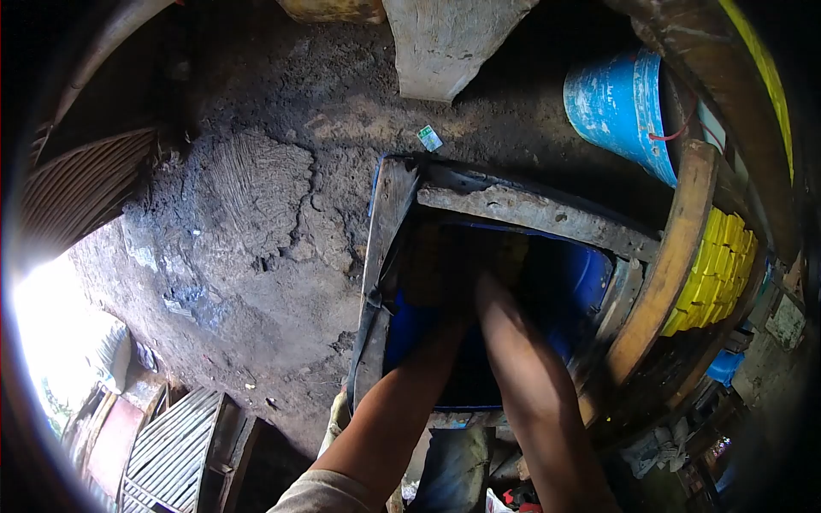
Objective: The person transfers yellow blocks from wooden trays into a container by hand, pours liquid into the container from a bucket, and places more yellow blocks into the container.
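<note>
Both my arms reach down into a deep blue bin [590, 278] set in a rough wooden frame [530, 209]. My left hand [459, 315] is deep in the shadow inside, and its fingers do not show. Close beside it, my right hand [489, 289] fades into the same darkness past the wrist. Faint yellowish pieces [423, 261] appear dimly near the far end of the bin, around the hands. Whether either hand holds or touches them is hidden.
Right of the bin, stacked yellow pieces [714, 274] lie behind a curved wooden beam [667, 274]. A blue bucket [620, 111] lies tilted at upper right. Cracked, uneven ground [256, 231] spreads left. A slatted wooden piece [171, 449] stands lower left.
</note>
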Tool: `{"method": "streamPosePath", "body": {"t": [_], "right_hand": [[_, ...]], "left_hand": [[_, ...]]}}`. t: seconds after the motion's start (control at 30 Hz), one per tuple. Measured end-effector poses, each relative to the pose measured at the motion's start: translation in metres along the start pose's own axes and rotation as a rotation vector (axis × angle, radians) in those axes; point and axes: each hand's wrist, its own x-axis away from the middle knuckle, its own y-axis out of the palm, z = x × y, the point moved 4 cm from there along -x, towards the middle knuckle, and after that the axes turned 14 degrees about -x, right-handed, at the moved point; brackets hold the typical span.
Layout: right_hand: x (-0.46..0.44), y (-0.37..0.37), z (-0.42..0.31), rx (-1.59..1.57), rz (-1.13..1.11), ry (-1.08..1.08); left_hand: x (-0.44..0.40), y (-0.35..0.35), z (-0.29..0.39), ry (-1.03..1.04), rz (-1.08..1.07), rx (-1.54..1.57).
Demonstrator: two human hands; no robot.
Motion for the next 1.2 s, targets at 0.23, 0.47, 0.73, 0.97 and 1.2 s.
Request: {"method": "streamPosePath", "body": {"t": [0.23,0.47,0.73,0.97,1.2], "right_hand": [[0.097,-0.109,-0.041,-0.25,0.187,-0.001],[0.328,-0.227,-0.076,-0.964,0.233,-0.014],[0.429,-0.289,0.054,-1.175,0.693,0.142],[0.532,-0.314,0.221,-1.082,1.188,0.175],[0.618,-0.254,0.465,-1.383,1.407,0.559]], "left_hand": [[0.055,0.069,-0.004,-0.208,-0.236,0.737],[0.171,-0.145,0.062,0.05,-0.069,0.12],[0.207,-0.244,0.01,-0.241,-0.289,0.284],[0.151,-0.29,0.002,0.149,-0.253,0.139],[0.148,-0.257,0.155,-0.136,-0.169,0.374]]}}
